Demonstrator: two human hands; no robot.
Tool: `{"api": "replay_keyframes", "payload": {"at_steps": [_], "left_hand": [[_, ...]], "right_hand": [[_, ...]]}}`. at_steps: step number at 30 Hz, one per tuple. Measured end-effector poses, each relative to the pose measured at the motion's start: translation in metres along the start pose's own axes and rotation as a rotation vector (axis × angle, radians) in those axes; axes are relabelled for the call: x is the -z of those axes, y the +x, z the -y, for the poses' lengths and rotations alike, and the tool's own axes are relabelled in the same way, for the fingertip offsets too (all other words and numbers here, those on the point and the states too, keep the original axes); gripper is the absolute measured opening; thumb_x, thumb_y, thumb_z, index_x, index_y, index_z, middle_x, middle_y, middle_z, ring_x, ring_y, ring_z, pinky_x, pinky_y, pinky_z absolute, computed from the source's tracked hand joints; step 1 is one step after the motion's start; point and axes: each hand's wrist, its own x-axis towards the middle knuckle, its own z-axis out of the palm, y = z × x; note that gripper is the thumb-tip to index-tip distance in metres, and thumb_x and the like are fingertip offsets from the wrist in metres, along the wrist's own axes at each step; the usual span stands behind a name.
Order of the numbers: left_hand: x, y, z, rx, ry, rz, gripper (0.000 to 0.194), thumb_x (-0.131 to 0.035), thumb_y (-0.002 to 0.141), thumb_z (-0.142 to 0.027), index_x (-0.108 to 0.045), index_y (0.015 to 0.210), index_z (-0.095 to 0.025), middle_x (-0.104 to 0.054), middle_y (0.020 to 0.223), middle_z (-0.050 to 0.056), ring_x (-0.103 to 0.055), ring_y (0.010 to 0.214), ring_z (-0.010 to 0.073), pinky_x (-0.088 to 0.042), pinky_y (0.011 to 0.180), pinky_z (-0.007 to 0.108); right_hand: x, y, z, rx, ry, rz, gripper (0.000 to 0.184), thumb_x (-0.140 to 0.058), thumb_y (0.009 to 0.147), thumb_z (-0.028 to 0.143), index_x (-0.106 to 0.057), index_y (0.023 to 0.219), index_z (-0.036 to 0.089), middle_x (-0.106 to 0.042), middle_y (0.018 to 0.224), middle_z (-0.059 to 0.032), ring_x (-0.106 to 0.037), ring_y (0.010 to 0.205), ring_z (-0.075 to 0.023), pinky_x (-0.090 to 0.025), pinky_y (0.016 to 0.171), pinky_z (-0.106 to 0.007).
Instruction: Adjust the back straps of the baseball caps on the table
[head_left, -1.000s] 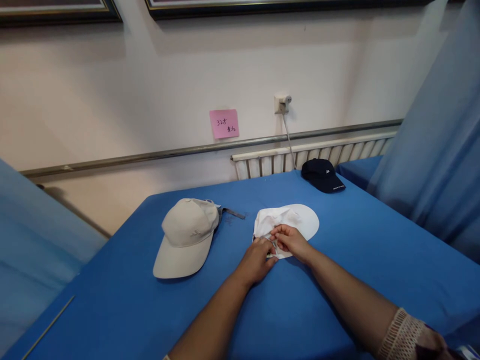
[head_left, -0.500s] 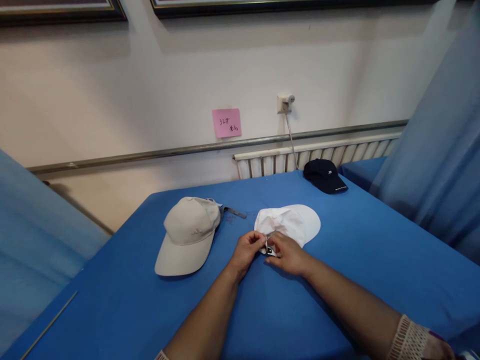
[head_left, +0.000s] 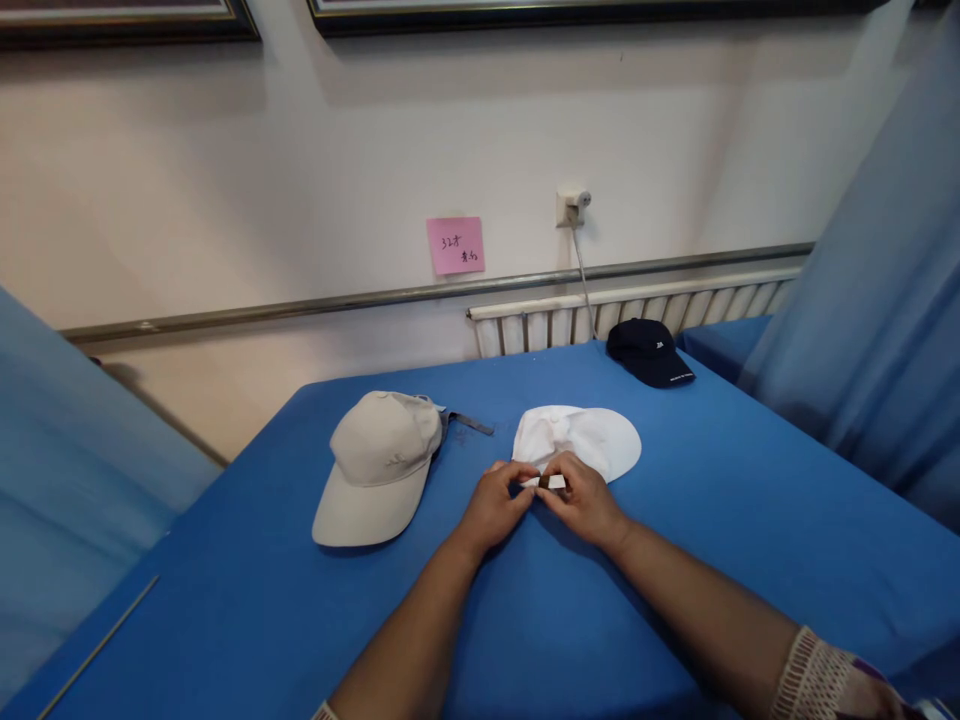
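A white cap (head_left: 585, 438) lies flattened on the blue table (head_left: 675, 540), its brim pointing away to the right. My left hand (head_left: 495, 505) and my right hand (head_left: 581, 500) meet at the cap's near edge. Both pinch the cap's white back strap (head_left: 551, 482), where a small dark buckle shows between the fingertips. Fingers of both hands are closed on it.
A beige cap (head_left: 379, 465) rests to the left, brim toward me, with a grey strap trailing behind it. A dark navy cap (head_left: 649, 352) sits at the table's far edge by the radiator (head_left: 622, 310). A pink note (head_left: 456, 245) hangs on the wall. Blue curtains flank both sides.
Both hands have drawn further away from me along the white cap's back edge, and the cap's crumpled crown has been pressed flatter. The other caps have stayed put.
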Motion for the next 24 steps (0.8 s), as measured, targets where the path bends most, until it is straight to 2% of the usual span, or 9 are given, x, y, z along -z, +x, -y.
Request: {"api": "replay_keyframes", "payload": {"at_steps": [4,7,10,13,16,19,20,22,24], "left_hand": [[-0.004,-0.001,0.000,-0.004,-0.100,-0.021,0.023,-0.059,0.080,-0.020,-0.068,0.101,-0.020,-0.069,0.094,0.004,-0.062,0.092,0.0204,-0.045,0.088,0.033],[-0.004,-0.001,0.001,0.002,-0.056,-0.084,0.024,-0.058,0.079,-0.019,-0.068,0.101,-0.021,-0.069,0.093,0.004,-0.061,0.092,0.0209,-0.044,0.088,0.034],[0.003,0.002,0.007,0.061,0.033,-0.255,0.019,-0.058,0.076,-0.016,-0.070,0.089,-0.021,-0.068,0.088,0.004,-0.059,0.092,0.0225,-0.043,0.088,0.035],[0.018,0.009,0.020,0.219,-0.004,-0.467,0.012,-0.061,0.070,-0.015,-0.069,0.077,-0.021,-0.067,0.079,0.003,-0.061,0.086,0.0226,-0.045,0.085,0.035],[0.031,0.016,0.035,0.339,-0.107,-0.620,0.023,-0.058,0.068,-0.014,-0.066,0.089,-0.019,-0.069,0.091,0.006,-0.063,0.088,0.0216,-0.048,0.081,0.033],[0.032,0.017,0.041,0.374,-0.150,-0.611,0.032,-0.052,0.070,-0.012,-0.062,0.100,-0.018,-0.069,0.099,0.008,-0.066,0.086,0.0192,-0.050,0.077,0.031],[0.030,0.016,0.040,0.383,-0.166,-0.567,0.030,-0.051,0.071,-0.012,-0.062,0.098,-0.018,-0.070,0.095,0.007,-0.066,0.079,0.0182,-0.050,0.073,0.030],[0.020,0.013,0.034,0.390,-0.189,-0.437,0.018,-0.055,0.074,-0.017,-0.064,0.089,-0.017,-0.071,0.078,0.005,-0.063,0.060,0.0166,-0.048,0.061,0.028],[0.007,0.008,0.026,0.379,-0.196,-0.305,0.011,-0.063,0.073,-0.024,-0.065,0.081,-0.017,-0.068,0.064,0.002,-0.060,0.052,0.0160,-0.045,0.055,0.026]], "right_hand": [[0.000,-0.001,0.000,0.038,0.073,0.028,0.013,-0.061,0.085,0.021,-0.059,0.098,0.023,-0.061,0.091,-0.0035,-0.058,0.084,-0.0187,-0.047,0.074,-0.030],[0.000,0.000,0.002,0.036,0.053,0.046,0.008,-0.061,0.083,0.020,-0.059,0.091,0.022,-0.060,0.087,-0.0025,-0.058,0.080,-0.0181,-0.046,0.072,-0.030],[0.001,-0.001,0.005,-0.003,0.020,0.055,0.007,-0.061,0.082,0.020,-0.056,0.087,0.022,-0.056,0.081,-0.0008,-0.055,0.069,-0.0158,-0.044,0.064,-0.028],[0.008,0.001,0.005,0.039,0.015,0.066,0.009,-0.060,0.083,0.023,-0.057,0.091,0.022,-0.058,0.084,-0.0017,-0.055,0.071,-0.0163,-0.046,0.067,-0.029],[0.024,0.005,-0.010,0.018,-0.016,-0.122,0.020,-0.055,0.087,0.029,-0.057,0.105,0.020,-0.061,0.099,-0.0072,-0.059,0.089,-0.0206,-0.047,0.083,-0.035],[0.047,0.012,-0.044,-0.275,-0.146,-0.532,0.030,-0.052,0.085,0.034,-0.059,0.108,0.016,-0.060,0.112,-0.0152,-0.054,0.110,-0.0284,-0.040,0.099,-0.045],[0.055,0.014,-0.057,-0.423,-0.161,-0.582,0.035,-0.054,0.082,0.035,-0.059,0.110,0.014,-0.059,0.117,-0.0181,-0.051,0.115,-0.0315,-0.037,0.103,-0.048],[0.068,0.017,-0.079,-0.715,-0.044,-0.569,0.040,-0.062,0.074,0.036,-0.061,0.108,0.013,-0.060,0.119,-0.0204,-0.050,0.120,-0.0349,-0.033,0.106,-0.050],[0.075,0.017,-0.094,-0.791,0.020,-0.555,0.041,-0.066,0.071,0.036,-0.063,0.105,0.013,-0.063,0.116,-0.0205,-0.055,0.116,-0.0353,-0.037,0.103,-0.049]]}}
